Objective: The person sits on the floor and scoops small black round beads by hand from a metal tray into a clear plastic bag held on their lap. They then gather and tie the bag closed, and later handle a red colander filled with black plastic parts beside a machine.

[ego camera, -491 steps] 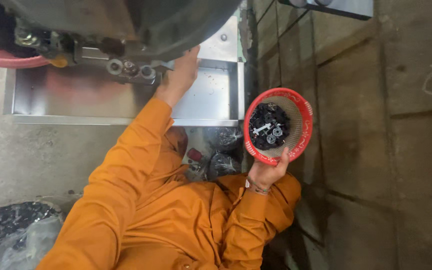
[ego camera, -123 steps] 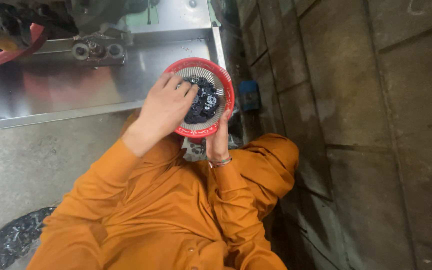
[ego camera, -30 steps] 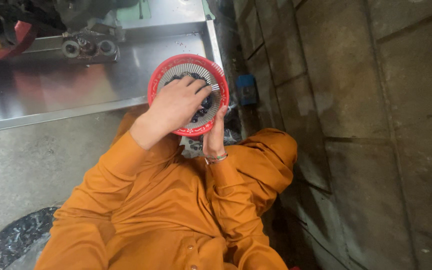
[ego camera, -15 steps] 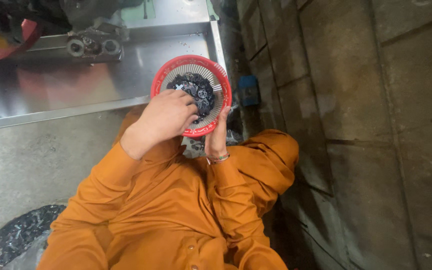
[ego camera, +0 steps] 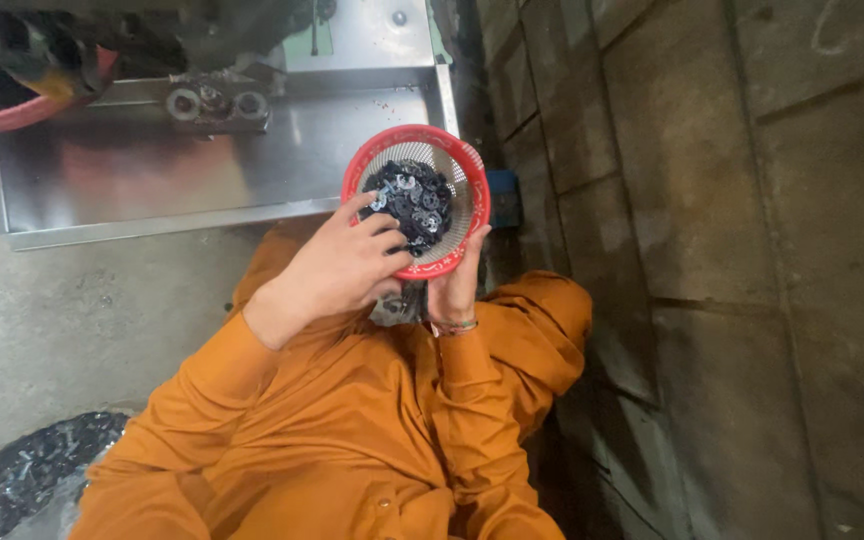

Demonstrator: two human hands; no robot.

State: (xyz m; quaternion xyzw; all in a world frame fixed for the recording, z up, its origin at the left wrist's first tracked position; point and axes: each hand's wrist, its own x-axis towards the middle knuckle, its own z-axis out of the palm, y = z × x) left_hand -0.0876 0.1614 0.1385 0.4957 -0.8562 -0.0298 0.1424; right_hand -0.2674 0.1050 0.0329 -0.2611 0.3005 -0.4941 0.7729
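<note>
I see the red basket (ego camera: 464, 185) just above the frame's centre, held from below by my right hand (ego camera: 455, 285), its fingers wrapped on the rim. My left hand (ego camera: 337, 270) reaches in, fingers curled on the small black parts (ego camera: 414, 197). Behind lies the metal tray (ego camera: 152, 170).

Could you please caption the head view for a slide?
Left hand dips into small dark parts in a red basket held by the right hand.

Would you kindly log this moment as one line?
left hand: fingers in small black parts | right hand: holds red basket | behind: steel tray
</note>
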